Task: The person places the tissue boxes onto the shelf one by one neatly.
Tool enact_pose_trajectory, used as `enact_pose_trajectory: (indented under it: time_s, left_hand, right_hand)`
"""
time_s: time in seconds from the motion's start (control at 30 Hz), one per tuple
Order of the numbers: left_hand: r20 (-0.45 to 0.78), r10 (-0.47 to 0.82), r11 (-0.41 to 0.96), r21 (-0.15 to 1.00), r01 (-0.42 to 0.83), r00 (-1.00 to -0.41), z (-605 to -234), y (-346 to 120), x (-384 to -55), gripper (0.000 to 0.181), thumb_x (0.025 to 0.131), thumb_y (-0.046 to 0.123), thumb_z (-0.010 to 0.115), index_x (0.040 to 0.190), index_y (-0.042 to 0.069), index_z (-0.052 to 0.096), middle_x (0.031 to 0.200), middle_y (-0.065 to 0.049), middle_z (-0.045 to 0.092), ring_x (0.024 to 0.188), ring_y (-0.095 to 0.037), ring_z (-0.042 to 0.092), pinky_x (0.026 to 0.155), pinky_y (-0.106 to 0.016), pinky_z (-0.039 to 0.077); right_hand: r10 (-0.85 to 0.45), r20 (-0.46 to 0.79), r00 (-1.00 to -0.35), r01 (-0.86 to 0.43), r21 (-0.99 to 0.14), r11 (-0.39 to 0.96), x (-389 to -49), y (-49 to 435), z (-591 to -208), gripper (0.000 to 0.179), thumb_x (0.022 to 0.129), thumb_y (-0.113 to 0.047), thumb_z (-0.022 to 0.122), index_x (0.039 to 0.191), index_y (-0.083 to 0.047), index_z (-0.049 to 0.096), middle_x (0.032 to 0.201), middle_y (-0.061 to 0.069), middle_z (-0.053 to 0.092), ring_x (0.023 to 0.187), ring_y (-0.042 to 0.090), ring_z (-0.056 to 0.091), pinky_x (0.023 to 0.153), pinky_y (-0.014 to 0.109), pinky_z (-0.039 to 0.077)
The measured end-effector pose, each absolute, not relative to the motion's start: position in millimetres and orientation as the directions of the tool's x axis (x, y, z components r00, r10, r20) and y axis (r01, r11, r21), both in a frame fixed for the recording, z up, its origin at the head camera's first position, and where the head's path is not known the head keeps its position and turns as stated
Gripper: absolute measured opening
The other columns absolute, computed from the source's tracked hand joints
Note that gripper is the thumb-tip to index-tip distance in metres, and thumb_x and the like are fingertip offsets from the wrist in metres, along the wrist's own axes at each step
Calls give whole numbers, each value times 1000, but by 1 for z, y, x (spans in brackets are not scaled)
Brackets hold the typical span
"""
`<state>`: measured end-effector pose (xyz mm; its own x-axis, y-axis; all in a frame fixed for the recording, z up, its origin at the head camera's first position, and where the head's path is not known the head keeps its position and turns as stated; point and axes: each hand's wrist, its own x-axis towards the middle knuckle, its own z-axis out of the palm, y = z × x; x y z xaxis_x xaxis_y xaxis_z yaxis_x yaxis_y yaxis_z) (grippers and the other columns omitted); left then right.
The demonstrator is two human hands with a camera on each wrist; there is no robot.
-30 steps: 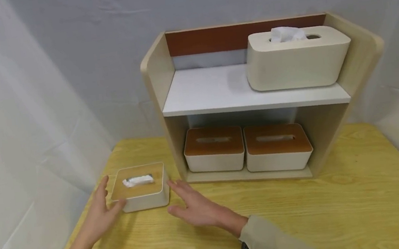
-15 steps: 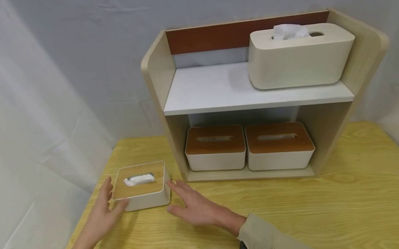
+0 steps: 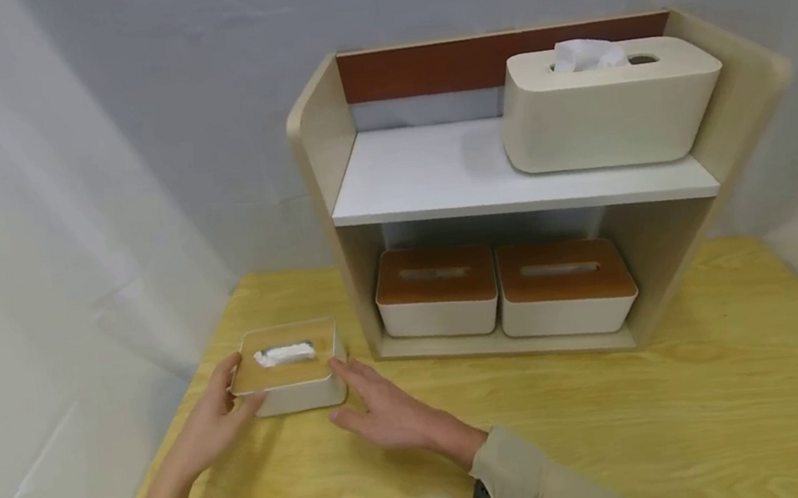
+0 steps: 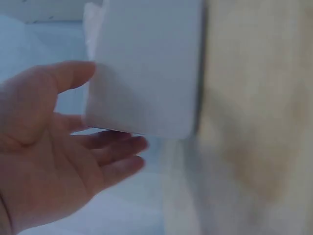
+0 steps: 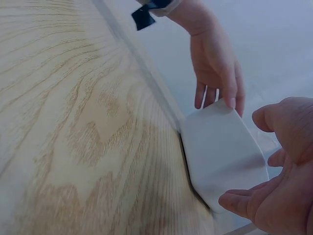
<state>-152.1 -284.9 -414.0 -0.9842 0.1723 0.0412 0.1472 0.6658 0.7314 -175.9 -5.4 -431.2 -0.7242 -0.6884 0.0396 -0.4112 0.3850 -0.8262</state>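
Note:
A white tissue box (image 3: 300,395) with a light wooden lid and a tuft of tissue sits on the table at the left. My left hand (image 3: 209,430) is at its left front corner, the thumb along the front top edge and the loosely bent fingers by the left side. In the left wrist view the left hand (image 4: 58,132) has its thumb tip against the box's edge; firm contact of the other fingers cannot be made out. At the right front corner my right hand (image 3: 394,414) reaches with extended fingers beside the right wall, thumb in front.
A two-level shelf (image 3: 434,173) stands just right of the box. Its lower level holds two tissue boxes with brown lids, a left one (image 3: 441,315) and a right one (image 3: 570,312). A larger cream tissue box (image 3: 612,116) stands on top. White curtains surround the wooden table (image 3: 734,381).
My left hand has moved inward to the box's left side and front edge. The right hand stays close to the right side. The head view has shifted slightly; the box remains on the table.

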Motion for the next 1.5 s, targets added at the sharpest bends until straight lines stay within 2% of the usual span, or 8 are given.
enact_pose_trajectory:
  time_s: [0.13, 0.3, 0.53, 0.63, 0.77, 1.0, 1.3, 1.5]
  left_hand:
    - [-32, 194, 662, 741, 107, -981, -404, -282, -160, 83, 98, 36, 50, 149, -4, -2, 145, -39, 17, 122, -56, 35, 87, -56, 45]
    - [-77, 169, 681, 730, 60, -983, -396, -281, -160, 86, 98, 38, 50, 148, -6, -5, 146, -40, 14, 125, -56, 30, 91, -60, 41]
    - [-62, 150, 594, 804, 40, -987, -407, -279, -159, 83, 97, 33, 52, 149, -3, -3, 141, -40, 22, 113, -45, 49, 85, -45, 47]
    - [-92, 136, 555, 832, -1, -986, -414, -280, -160, 86, 97, 33, 52, 149, 0, -8, 145, -40, 15, 116, -43, 47, 88, -43, 45]
    - [-142, 120, 532, 845, -57, -983, -420, -282, -163, 88, 98, 38, 50, 149, 2, -13, 145, -36, 18, 120, -42, 42, 92, -46, 42]
    - [-118, 121, 483, 874, -45, -986, -426, -283, -165, 79, 99, 37, 48, 150, 1, 0, 140, -28, 29, 113, -35, 46, 87, -38, 44]
    - [-93, 129, 450, 893, -25, -987, -433, -285, -160, 77, 100, 35, 45, 151, 4, -3, 141, -27, 28, 113, -37, 46, 90, -42, 45]
    - [-87, 123, 439, 898, -25, -989, -432, -284, -160, 75, 100, 34, 46, 151, 5, -1, 140, -26, 32, 112, -34, 48, 89, -35, 47]
  right_hand:
    - [-694, 43, -719, -418, -824, 382, -177, -7, -431, 68, 99, -38, 46, 153, -18, 10, 158, 10, 11, 144, 26, 9, 113, 49, 19]
    - [-697, 48, -716, -434, -812, 391, -181, -14, -430, 70, 98, -34, 47, 153, -15, 9, 158, 10, 10, 144, 25, 8, 113, 48, 18]
    - [-662, 69, -746, -420, -821, 387, -190, -23, -434, 71, 96, -27, 51, 153, -15, 10, 157, 6, 14, 143, 21, 14, 113, 43, 21]
    - [-653, 109, -749, -436, -824, 362, -194, -28, -438, 68, 95, -23, 52, 152, -12, 16, 153, 6, 25, 135, 20, 31, 109, 37, 30]
    - [-656, 122, -745, -451, -817, 360, -199, -31, -438, 65, 95, -21, 54, 150, -10, 21, 146, 7, 33, 121, 17, 42, 102, 32, 37]
    - [-690, 140, -710, -523, -761, 384, -207, -28, -438, 56, 96, -20, 54, 146, -10, 29, 146, 6, 36, 133, 16, 35, 107, 32, 34]
    - [-695, 204, -690, -578, -734, 358, -209, -30, -438, 52, 94, -15, 58, 140, -6, 36, 139, 8, 43, 124, 16, 43, 103, 27, 37]
    - [-677, 187, -712, -520, -789, 329, -208, -31, -440, 55, 93, -16, 59, 142, -10, 34, 135, 6, 44, 110, 15, 47, 93, 25, 42]
